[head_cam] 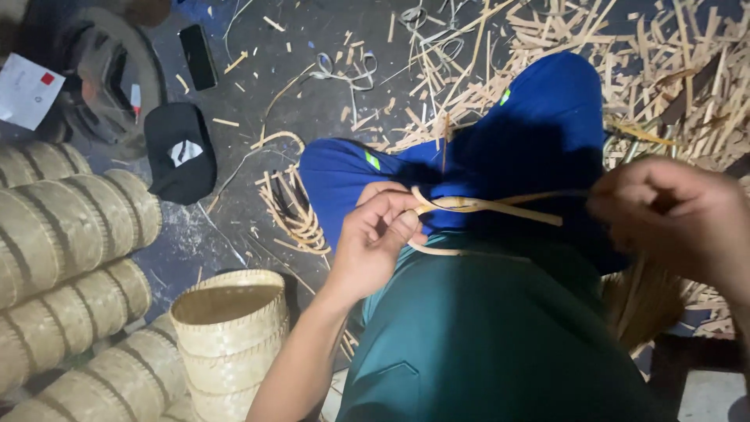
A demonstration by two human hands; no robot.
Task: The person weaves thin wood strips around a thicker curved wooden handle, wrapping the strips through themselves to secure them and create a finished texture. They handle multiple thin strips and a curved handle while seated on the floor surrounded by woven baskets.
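Note:
My left hand point(375, 238) pinches a thin pale bamboo strip point(484, 205) where it loops over, just above my lap. The strip runs to the right, and my right hand point(680, 219) grips its other end with closed fingers. Both hands hover over my blue trousers point(547, 117) and green shirt point(484, 328). A second curve of the strip sags below my left hand's fingers.
Woven bamboo baskets point(226, 328) stand stacked at lower left, with rolled stacks point(70, 227) beside them. Bamboo strips and shavings point(672, 70) litter the dark floor at top right. A black cap point(181, 152), a phone point(198, 56) and a half-woven piece point(293, 207) lie nearby.

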